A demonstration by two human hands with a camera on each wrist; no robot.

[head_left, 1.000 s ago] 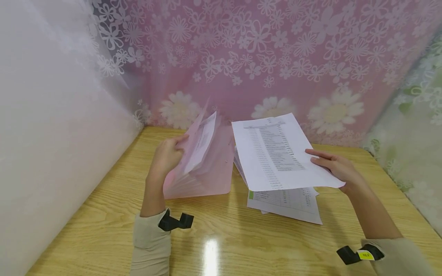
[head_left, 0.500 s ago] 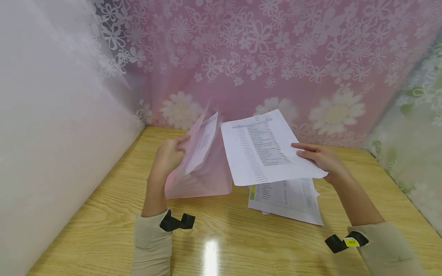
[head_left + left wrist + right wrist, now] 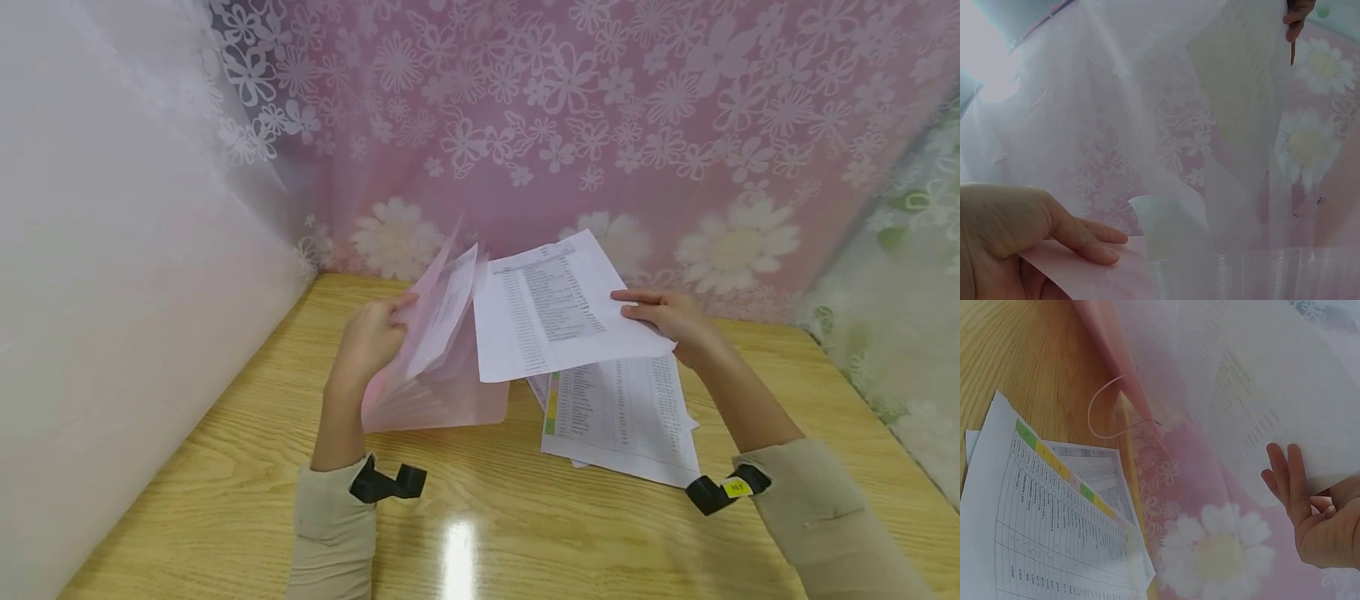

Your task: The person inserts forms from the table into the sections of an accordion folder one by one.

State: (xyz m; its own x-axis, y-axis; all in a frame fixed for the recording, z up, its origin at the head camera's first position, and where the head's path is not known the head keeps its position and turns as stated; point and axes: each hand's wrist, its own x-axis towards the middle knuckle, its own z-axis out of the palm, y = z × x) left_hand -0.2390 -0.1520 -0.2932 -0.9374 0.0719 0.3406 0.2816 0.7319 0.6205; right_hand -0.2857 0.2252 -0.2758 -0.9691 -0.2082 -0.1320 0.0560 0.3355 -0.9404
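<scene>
Both hands are busy above the tabletop (image 3: 525,533): the left hand (image 3: 369,340) grips the front flap of a translucent pink expanding file folder (image 3: 442,379), thumb on one face and fingers on the other, holding its mouth open while its lower edge stands on the wood; the right hand (image 3: 667,321) pinches the right edge of a printed sheet (image 3: 547,312), thumb on top and fingers under, and holds it in the air with its left edge just beside the folder's open top. That sheet looks light and limp, so I judge it will sag and curl away from the grip, and its free corner could catch on a divider; a hold near the middle of one long edge, as here, seems to keep it flattest. The folder is thin, smooth plastic, springy and probably slippery, and its flap would likely close if released. Below the right forearm a stack of printed pages (image 3: 622,417) lies flat, the top one with a coloured strip along its left margin. From the left wrist the folder's pleats show only as pale, blurred layers, and how many pockets are filled cannot be told. The print on every page is too small to read, and the lower sheets of the stack are mostly covered. A thin elastic loop (image 3: 1107,415) hangs by the folder's edge in the right wrist view.
</scene>
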